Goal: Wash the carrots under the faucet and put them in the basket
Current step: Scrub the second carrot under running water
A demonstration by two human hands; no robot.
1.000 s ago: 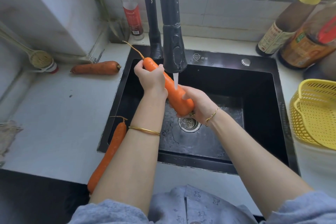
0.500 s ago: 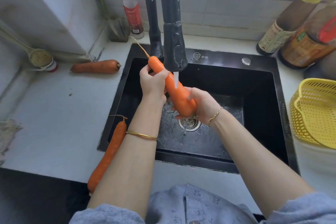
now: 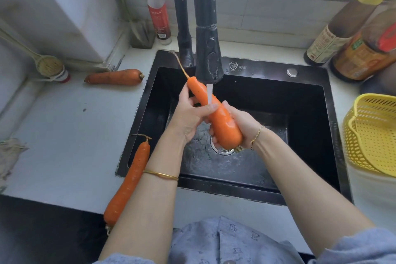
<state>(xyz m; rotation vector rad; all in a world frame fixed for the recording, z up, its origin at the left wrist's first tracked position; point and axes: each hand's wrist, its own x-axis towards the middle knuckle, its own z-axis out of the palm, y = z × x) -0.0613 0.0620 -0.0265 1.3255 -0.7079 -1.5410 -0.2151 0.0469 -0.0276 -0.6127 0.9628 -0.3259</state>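
Carrot (image 3: 216,122) is held under the faucet (image 3: 209,53), its thin half gripped by the left grip (image 3: 188,119), its fat end by the right grip (image 3: 243,124).

Sink rim (image 3: 267,70): shield logo w/ "舒田". Red bottle label (image 3: 160,19) unreadable.

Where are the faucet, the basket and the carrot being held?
faucet (image 3: 209,58): head view, spray head.
basket (image 3: 372,139): head view, perforated wall.
held carrot (image 3: 222,123): head view, thick middle.

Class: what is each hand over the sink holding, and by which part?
Both hold one carrot under the faucet: the left hand grips its thinner upper half, the right hand wraps its thick lower end.
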